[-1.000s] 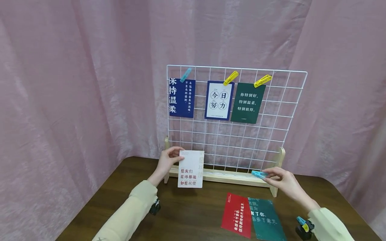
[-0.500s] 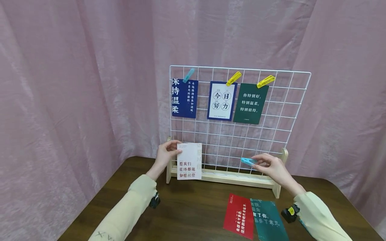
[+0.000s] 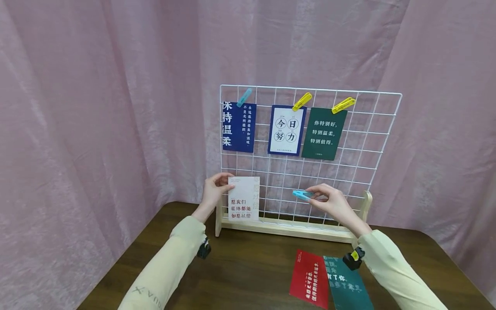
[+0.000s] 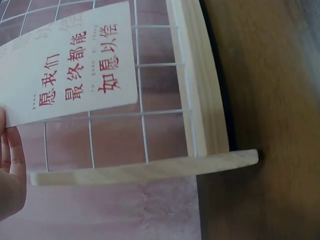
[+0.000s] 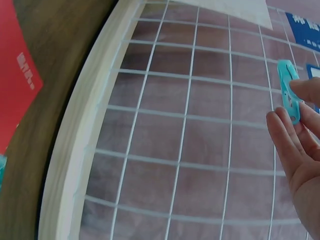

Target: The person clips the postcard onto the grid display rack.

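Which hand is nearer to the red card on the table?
The right hand, pinching a blue clip above and beyond the red card; the left hand, holding a white card, is farther off, above and to the left.

The left forearm, in a loose pale-cream fabric sleeve point(image 3: 166, 262) with dark lettering, enters the head view at seven o'clock and points toward one o'clock. Beyond a short bare left wrist point(image 3: 199, 214), the bare left hand point(image 3: 214, 189) pinches, its thumb toward the camera and its fingers partly hidden. The right forearm, in a matching plain cream sleeve point(image 3: 399, 267), enters between four and five o'clock, its bare right wrist point(image 3: 360, 227) leading toward ten o'clock. The bare right hand point(image 3: 331, 202) pinches between thumb and curled fingers. Both hands are raised.
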